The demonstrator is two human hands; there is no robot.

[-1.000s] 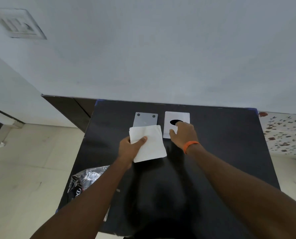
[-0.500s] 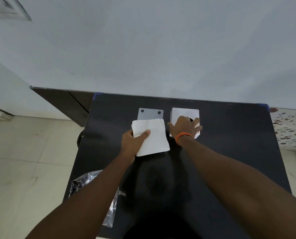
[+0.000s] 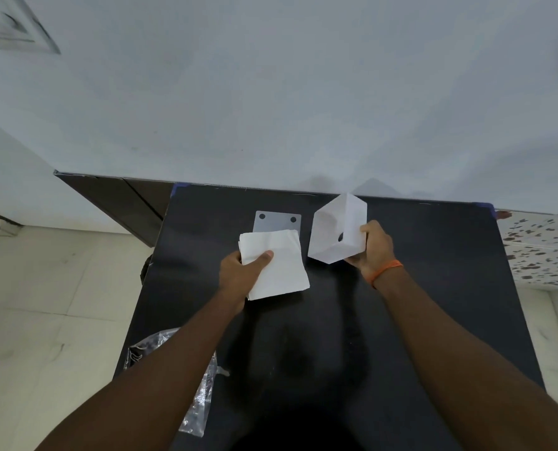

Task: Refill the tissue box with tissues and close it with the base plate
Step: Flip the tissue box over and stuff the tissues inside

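I hold the white, smooth-sided cube tissue box [image 3: 338, 231] tilted above the worktop, my right hand [image 3: 373, 247] with its fingers clamped around its near corner; it looks empty, so nothing is refilled yet, I judge. My left hand [image 3: 243, 275] grips the soft, square stack of white folded tissues [image 3: 276, 263] just beside the box, thumb pressed on top. The thin grey base plate with two dark dots [image 3: 276, 221] lies flat behind the stack on the matte black worktop [image 3: 434, 288], unused. Loading and closing remain.
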